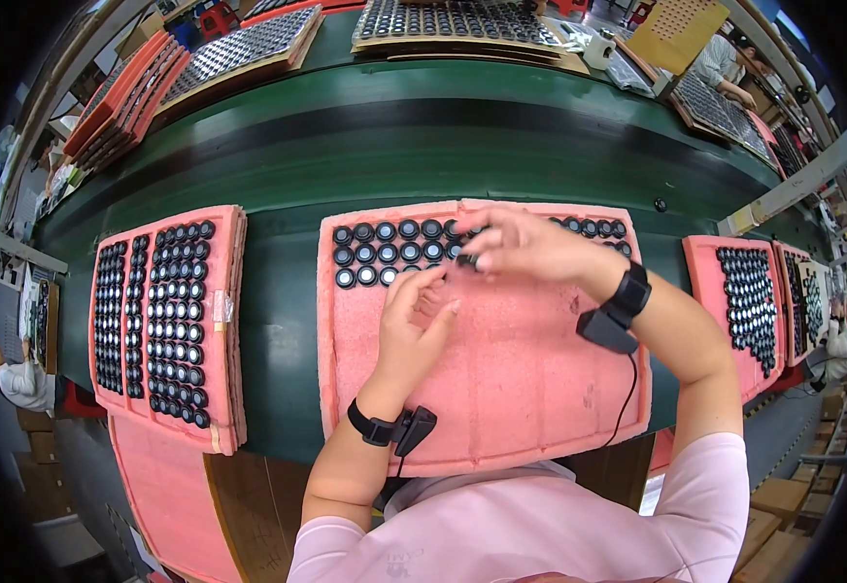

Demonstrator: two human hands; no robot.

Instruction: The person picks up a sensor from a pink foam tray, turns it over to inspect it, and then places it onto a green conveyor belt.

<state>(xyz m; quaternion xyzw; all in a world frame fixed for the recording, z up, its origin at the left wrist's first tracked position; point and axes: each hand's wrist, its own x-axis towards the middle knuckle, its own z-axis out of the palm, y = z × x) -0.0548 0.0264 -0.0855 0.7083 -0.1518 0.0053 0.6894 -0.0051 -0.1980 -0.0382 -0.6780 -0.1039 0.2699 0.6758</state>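
Note:
A pink foam tray [482,389] lies in front of me, with rows of small round black parts [386,252] with pale centres along its far side. Over the tray's middle, my left hand [412,325] has its thumb apart from its bent fingers, with no part plainly in its grasp. My right hand [525,245] hovers above the far rows, somewhat smeared by motion. At its fingertips is a round black part [467,260], close to my left fingertips. My right hand hides some of the rows beneath it.
To the left sits a stack of pink trays [234,330] filled with like parts; another filled tray [705,282] is at the right. A green belt [365,136] runs behind. One loose black part [660,205] lies on it. Further trays [457,24] line the far side.

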